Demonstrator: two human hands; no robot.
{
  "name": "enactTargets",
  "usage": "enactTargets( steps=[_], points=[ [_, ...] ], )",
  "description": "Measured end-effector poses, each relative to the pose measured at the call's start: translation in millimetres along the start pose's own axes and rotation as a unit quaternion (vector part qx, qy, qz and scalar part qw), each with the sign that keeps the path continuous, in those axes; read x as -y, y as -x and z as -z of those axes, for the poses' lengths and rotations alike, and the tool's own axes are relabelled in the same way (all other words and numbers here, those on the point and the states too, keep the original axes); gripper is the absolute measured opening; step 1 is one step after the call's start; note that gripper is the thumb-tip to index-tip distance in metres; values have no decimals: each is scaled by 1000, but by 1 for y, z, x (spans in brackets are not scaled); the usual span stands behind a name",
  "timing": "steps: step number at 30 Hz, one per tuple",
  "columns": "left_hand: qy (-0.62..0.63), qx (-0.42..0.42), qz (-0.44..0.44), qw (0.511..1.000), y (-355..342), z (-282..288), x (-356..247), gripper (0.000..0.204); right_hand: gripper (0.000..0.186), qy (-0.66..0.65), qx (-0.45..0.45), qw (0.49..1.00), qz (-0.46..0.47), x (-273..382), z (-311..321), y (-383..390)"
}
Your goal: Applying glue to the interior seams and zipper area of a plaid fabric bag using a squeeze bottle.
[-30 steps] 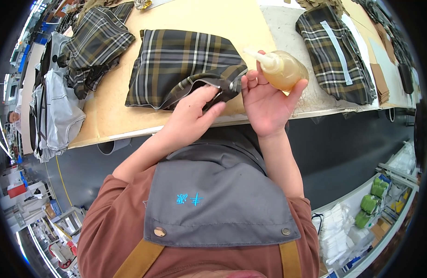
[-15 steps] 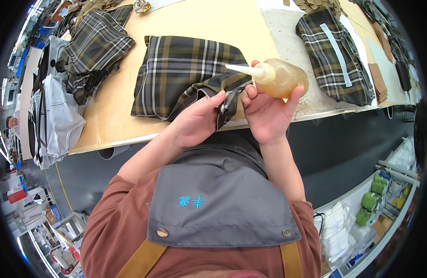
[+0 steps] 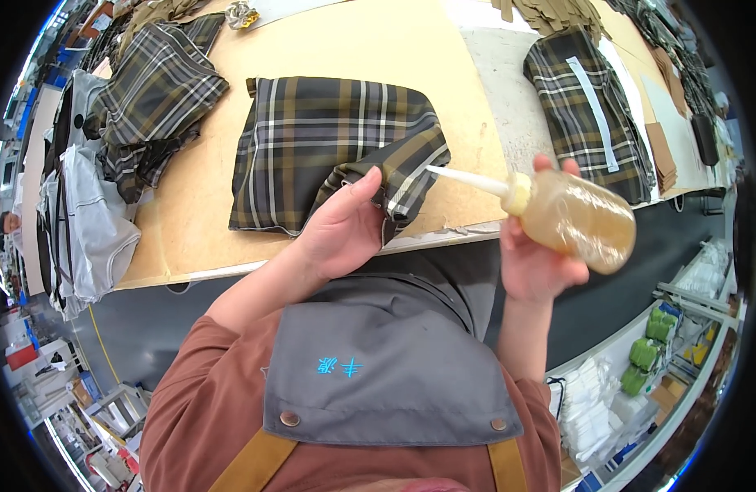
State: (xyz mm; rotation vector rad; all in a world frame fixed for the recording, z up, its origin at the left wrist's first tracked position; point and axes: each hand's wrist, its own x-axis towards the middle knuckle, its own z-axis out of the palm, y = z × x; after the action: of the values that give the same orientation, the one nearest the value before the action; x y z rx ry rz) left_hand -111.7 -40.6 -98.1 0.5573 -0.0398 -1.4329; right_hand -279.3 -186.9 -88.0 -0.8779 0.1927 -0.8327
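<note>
A plaid fabric piece (image 3: 300, 148), dark with olive and white stripes, lies on the table, its lower right corner folded and gathered. My left hand (image 3: 341, 230) is closed on that fold, thumb uppermost, with some fingers hidden behind the cloth. My right hand (image 3: 533, 266) grips a translucent squeeze bottle (image 3: 583, 217) of amber liquid, held sideways. Its long white nozzle points left, with the tip at the folded edge of the plaid piece; I cannot tell whether it touches.
The pale work table (image 3: 394, 49) also bears rumpled plaid fabric (image 3: 161, 90), pale grey items (image 3: 99, 225) hanging at the left edge, a folded plaid bundle (image 3: 583, 98) and brown sheets (image 3: 660, 164) at right. A person (image 3: 9, 221) shows at far left; below right stands a shelf with packages (image 3: 644, 353).
My right hand has moved right and down with the bottle, whose nozzle now reaches the fold. My left thumb has come up over the fabric, and the zipper seen earlier is mostly covered.
</note>
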Motion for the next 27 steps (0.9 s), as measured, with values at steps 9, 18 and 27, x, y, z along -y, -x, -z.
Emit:
enactTargets(
  steps=[9,18,27],
  points=[
    [17,5,-26,1000,-1,10,13,46,116,277,-43,947,158,19,-8,20],
    [-32,25,-40,998,-10,21,24,42,114,169,-42,979,101,7,-7,22],
    [-43,5,-20,999,-9,23,25,43,109,194,-28,979,53,5,5,30]
  ],
)
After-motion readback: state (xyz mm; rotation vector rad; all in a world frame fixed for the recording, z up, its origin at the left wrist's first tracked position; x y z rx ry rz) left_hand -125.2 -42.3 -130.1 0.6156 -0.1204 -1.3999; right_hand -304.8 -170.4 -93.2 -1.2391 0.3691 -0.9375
